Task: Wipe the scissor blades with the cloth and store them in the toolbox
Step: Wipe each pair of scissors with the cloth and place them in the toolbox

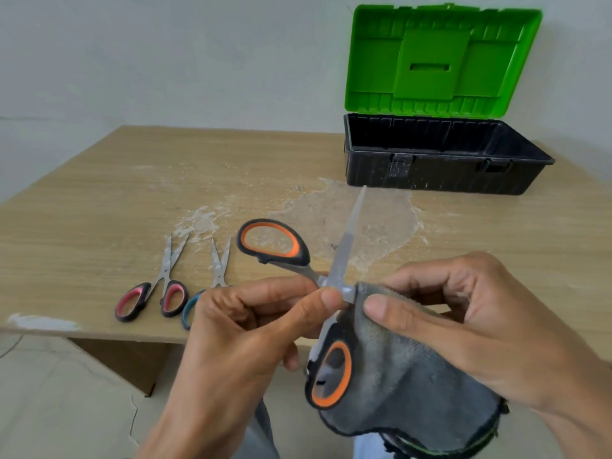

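Currently wiped: orange-handled scissors [346, 240], held in the air over the near edge of the table [99, 200] and spread wide so each blade can be reached alone. One blade points up toward the toolbox; the other seems to run into the cloth, hidden.
Left hand [251, 319]: thumb and forefinger pinch the scissors at the pivot to steady them, and the other fingers curl beneath.
Right hand [463, 313]: thumb and forefinger pinch the fold of the grey cloth [397, 376] just beside the pivot, probably to start a stroke at the blade's root. The rest of the cloth hangs below the palm.
Toolbox [430, 173]: far right of the table, well apart from the hands, with its green lid [440, 58] upright and ready to receive.
Waiting: pink-handled scissors [165, 273] and blue-handled scissors [218, 270] lie side by side on the table, the blue handles partly behind the left hand.
Progress: wiping stage, by my reading; storing is not yet begun.
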Demonstrator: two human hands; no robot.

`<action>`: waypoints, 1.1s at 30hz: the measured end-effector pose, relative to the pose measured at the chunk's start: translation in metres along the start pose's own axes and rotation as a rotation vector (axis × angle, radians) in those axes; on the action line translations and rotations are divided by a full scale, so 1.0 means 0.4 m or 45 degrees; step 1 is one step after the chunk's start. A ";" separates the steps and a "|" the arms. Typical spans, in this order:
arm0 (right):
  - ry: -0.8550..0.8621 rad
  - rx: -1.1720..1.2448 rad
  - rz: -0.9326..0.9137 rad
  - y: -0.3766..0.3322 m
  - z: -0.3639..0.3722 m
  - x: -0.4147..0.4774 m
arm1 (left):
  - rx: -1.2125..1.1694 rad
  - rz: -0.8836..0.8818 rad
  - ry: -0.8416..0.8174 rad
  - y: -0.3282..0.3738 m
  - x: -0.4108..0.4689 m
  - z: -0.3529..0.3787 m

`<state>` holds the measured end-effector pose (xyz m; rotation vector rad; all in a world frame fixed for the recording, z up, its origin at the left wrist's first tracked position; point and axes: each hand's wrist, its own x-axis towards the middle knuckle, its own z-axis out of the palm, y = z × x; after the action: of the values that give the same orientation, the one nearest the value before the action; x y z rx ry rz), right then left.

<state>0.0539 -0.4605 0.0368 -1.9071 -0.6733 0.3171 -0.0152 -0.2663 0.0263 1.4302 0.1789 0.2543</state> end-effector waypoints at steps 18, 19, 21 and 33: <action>0.007 0.011 0.010 0.002 0.008 -0.001 | -0.031 -0.067 -0.029 -0.009 -0.004 0.006; -0.008 0.012 0.020 0.003 0.002 -0.004 | -0.033 -0.081 -0.037 -0.010 -0.005 0.006; -0.026 0.015 0.036 0.006 -0.006 -0.011 | -0.032 -0.101 -0.056 -0.011 -0.005 0.006; 0.130 -0.039 -0.115 -0.014 0.014 -0.002 | -0.046 -0.045 -0.035 -0.005 0.000 0.023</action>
<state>0.0486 -0.4551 0.0396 -1.9013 -0.6971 0.1520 -0.0126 -0.2753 0.0257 1.3924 0.1764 0.2080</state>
